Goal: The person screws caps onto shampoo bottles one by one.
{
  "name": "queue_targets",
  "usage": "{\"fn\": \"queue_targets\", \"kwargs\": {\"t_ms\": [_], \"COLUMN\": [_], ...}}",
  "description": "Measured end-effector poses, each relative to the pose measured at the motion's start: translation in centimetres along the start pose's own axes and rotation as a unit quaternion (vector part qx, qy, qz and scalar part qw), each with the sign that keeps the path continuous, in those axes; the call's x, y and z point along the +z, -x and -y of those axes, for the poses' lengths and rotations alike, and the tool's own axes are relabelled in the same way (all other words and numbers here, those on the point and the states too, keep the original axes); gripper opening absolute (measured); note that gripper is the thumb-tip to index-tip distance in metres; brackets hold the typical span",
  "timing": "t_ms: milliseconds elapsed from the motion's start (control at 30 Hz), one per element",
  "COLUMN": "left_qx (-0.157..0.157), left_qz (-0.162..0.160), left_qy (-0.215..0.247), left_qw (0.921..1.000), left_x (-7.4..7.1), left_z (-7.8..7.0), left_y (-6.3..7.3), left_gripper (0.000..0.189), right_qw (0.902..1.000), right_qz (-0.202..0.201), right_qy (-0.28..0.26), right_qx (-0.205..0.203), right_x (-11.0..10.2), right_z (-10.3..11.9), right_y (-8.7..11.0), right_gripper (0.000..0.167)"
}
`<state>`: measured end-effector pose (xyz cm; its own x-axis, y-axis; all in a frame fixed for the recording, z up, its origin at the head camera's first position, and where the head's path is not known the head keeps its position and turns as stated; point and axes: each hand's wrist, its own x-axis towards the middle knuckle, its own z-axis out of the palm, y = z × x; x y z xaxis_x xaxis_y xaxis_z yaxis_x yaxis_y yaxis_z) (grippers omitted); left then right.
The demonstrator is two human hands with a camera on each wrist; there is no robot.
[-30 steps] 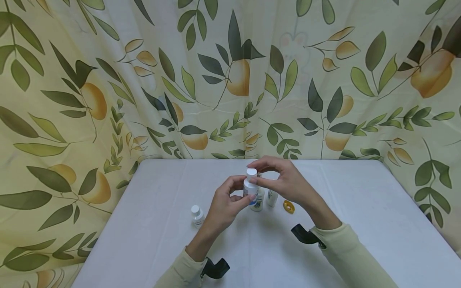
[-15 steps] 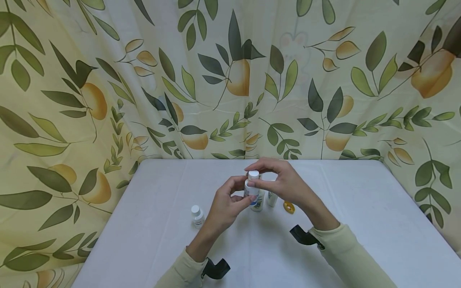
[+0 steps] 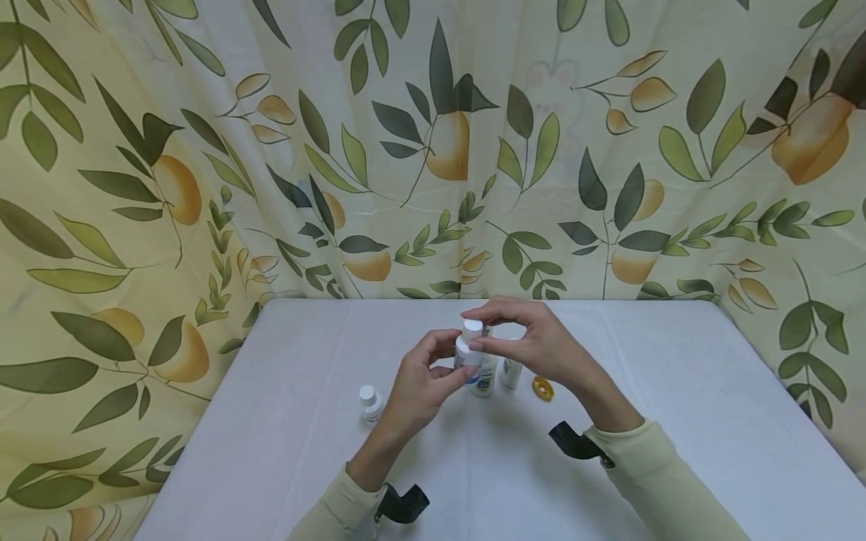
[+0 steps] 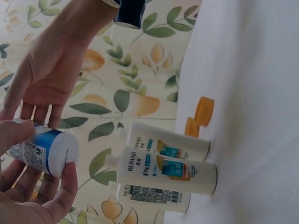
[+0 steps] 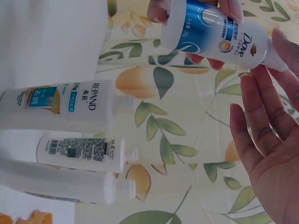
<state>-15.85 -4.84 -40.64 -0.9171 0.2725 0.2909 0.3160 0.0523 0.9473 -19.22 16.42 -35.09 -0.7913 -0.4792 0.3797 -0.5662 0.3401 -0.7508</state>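
Head view from above, facing forward and down over white table point(image 3: 271, 428) to leafy curtain point(image 3: 433, 225), well back — both wrist views close in, low, tipped sideways, facing that curtain, sharing held bottle point(image 5: 212, 35) and standing bottles point(image 4: 166, 170)

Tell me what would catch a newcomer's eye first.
Probably the cream fabric curtain printed with green leaves and orange fruit, filling the background. Next, the small white and blue plastic bottle above the white table, gripped by the left hand and pinched at its cap by the right hand. Then orange plastic pieces near the standing white bottles.
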Motion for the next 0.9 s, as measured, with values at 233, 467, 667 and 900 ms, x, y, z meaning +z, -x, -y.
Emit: {"fn": "queue_targets", "kwargs": {"t_ms": [233, 467, 667, 900], "left_qx": [-0.002, 0.000, -0.001, -0.005], "left_qz": [-0.004, -0.006, -0.007, 0.003], "left_qy": [0.001, -0.007, -0.011, -0.015], "left_qw": [1.0000, 1.0000, 0.9999, 0.9999], "left_x": [-0.18, -0.29, -0.35, -0.18], "left_z": [-0.03, -0.06, -0.03, 0.01], "left_y": [0.01, 0.06, 0.12, 0.26], "left_gripper": [0.049, 0.050, 0.050, 0.051], "right_qw": [0.9999, 0.9999, 0.9997, 0.9991], "right_qz": [0.000, -0.003, -0.016, -0.030], "right_qy": [-0.007, -0.001, 0.012, 0.017], "right_qx": [-0.007, -0.010, -0.017, -0.024], "right_x": [-0.22, -0.47, -0.63, -0.50], "right_z": [-0.18, -0.41, -0.24, -0.21], "right_y": [0.08, 0.09, 0.10, 0.16], "right_gripper": [0.033, 0.031, 0.026, 0.024]}}
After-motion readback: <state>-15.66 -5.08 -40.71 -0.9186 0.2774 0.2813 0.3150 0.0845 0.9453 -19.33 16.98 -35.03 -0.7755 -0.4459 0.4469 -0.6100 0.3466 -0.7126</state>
